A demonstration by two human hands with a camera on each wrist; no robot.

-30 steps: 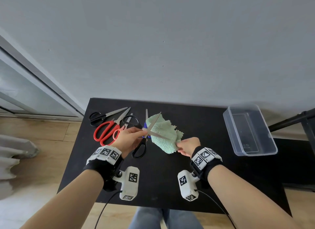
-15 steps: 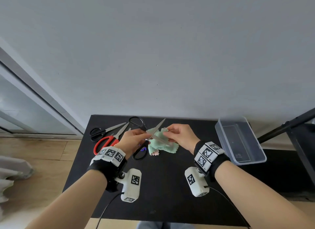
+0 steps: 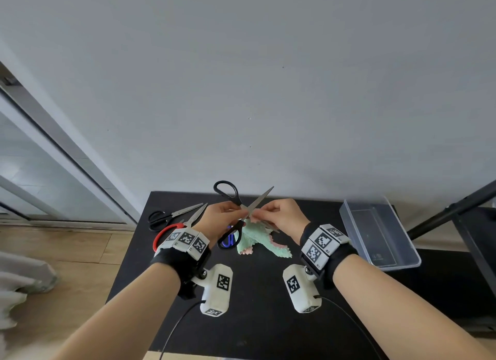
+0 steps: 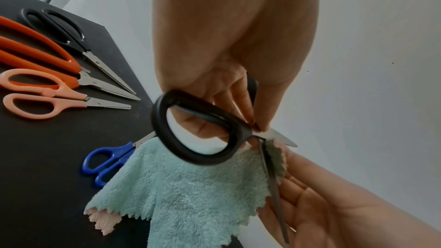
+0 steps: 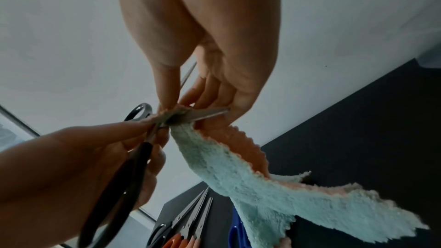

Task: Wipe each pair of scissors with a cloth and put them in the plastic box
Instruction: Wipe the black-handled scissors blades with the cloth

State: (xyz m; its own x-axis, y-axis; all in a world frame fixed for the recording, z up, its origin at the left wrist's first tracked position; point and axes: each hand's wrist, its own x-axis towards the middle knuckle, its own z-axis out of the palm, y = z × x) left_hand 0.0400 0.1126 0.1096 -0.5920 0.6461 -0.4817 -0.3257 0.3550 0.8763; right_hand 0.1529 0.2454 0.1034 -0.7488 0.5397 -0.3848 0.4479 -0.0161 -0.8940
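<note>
At frame centre, the left hand (image 3: 220, 220) pinches the opened black-handled scissors (image 3: 243, 208) near the pivot; the right hand (image 3: 281, 216) pinches the green cloth (image 3: 259, 241) around one blade. Wiping should run pivot to tip, fingers behind the edge. The plastic box (image 3: 381, 232) waits at right.

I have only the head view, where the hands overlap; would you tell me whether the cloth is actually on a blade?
Observer: Yes. The right wrist view shows the right hand pinching the cloth round one blade of the held scissors.
Operator: Thank you. Where does the left hand grip them?
Observer: The left hand pinches them beside the pivot.
Operator: How many pairs lie behind that wrist?
Observer: Four on the table: black pair, orange pair, pink pair, blue pair.
</note>
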